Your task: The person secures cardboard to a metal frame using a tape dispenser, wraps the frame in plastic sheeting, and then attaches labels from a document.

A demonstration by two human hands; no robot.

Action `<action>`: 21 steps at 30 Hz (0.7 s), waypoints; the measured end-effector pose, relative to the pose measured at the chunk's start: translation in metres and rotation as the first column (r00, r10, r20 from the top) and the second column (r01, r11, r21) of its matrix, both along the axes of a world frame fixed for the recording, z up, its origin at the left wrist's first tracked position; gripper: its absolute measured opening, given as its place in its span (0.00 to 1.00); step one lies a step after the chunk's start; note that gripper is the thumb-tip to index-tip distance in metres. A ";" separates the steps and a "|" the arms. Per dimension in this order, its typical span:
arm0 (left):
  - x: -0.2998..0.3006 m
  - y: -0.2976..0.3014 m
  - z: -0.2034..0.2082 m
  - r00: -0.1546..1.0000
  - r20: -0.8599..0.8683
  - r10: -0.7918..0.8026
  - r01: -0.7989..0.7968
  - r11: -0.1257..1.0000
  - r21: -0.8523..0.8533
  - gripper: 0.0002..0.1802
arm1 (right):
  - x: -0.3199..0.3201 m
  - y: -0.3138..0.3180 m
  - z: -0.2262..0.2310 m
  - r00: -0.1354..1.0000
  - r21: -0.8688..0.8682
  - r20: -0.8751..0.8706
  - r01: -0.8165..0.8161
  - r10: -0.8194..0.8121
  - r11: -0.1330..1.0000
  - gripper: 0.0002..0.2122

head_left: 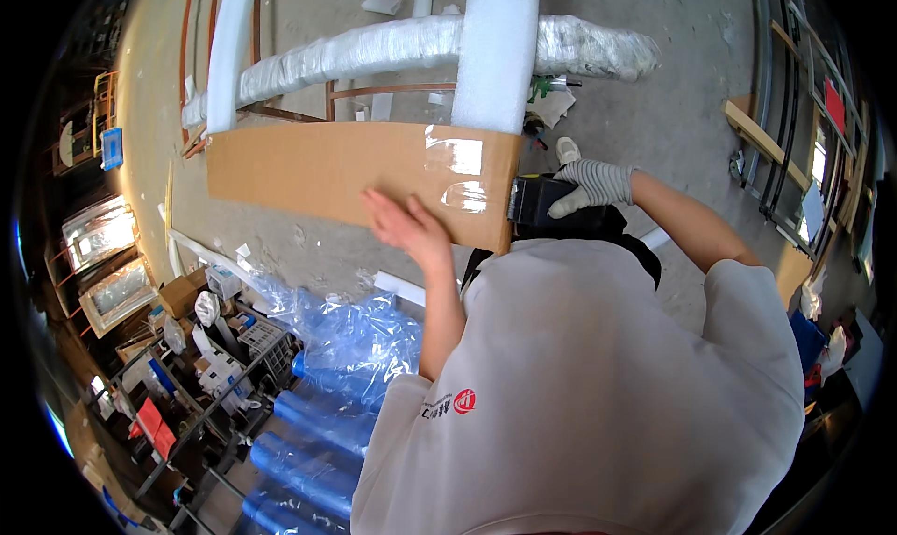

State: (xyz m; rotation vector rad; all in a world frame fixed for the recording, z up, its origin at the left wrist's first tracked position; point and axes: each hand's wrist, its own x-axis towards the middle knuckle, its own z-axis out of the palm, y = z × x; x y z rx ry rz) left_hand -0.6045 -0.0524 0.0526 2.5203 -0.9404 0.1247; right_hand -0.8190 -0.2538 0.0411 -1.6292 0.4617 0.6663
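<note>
A long brown cardboard piece [318,166] lies crosswise in front of me, with shiny clear tape [458,156] near its right end. Bare and spread-fingered, my left hand [409,228] is at the cardboard's near side; whether the palm presses on it cannot be told. My right hand [593,187], in a grey striped glove, grips a black boxy tool [542,199] whose exact kind is unclear. That tool is right by the cardboard's right end. Two white foam-wrapped bars [498,49] [231,54] run away from the cardboard, crossing a long plastic-wrapped bundle [374,54].
Blue rolls in clear plastic [318,442] lie at lower left, beside a cluttered metal rack [224,376]. Reddish-brown metal frames [374,91] rest under the wrapped bundle. At right, long metal bars and a wooden plank [766,142] stand on racking. Scraps lie on the concrete floor.
</note>
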 end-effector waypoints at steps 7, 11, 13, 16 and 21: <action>0.010 0.045 -0.004 -0.029 -0.988 -0.151 -0.721 0.688 -0.084 0.37 | 0.004 -0.003 -0.011 0.999 0.037 0.045 0.004 -0.006 0.999 0.28; -0.057 0.021 -0.002 -0.309 -0.904 -0.296 -0.599 0.799 -0.057 0.35 | -0.008 0.003 -0.029 0.991 0.059 0.119 0.052 -0.059 0.997 0.28; -0.056 0.019 -0.005 -0.275 -0.926 -0.258 -0.570 0.820 -0.059 0.33 | -0.008 0.007 -0.037 0.989 0.102 0.105 0.090 -0.100 0.991 0.27; -0.054 0.022 -0.012 -0.276 -0.926 -0.257 -0.587 0.808 -0.049 0.31 | -0.007 0.004 -0.033 0.986 0.174 0.082 0.127 -0.143 0.976 0.25; -0.059 0.020 -0.003 -0.266 -0.933 -0.243 -0.640 0.768 -0.017 0.33 | -0.017 -0.013 -0.013 1.000 0.209 -0.015 0.005 -0.002 0.978 0.20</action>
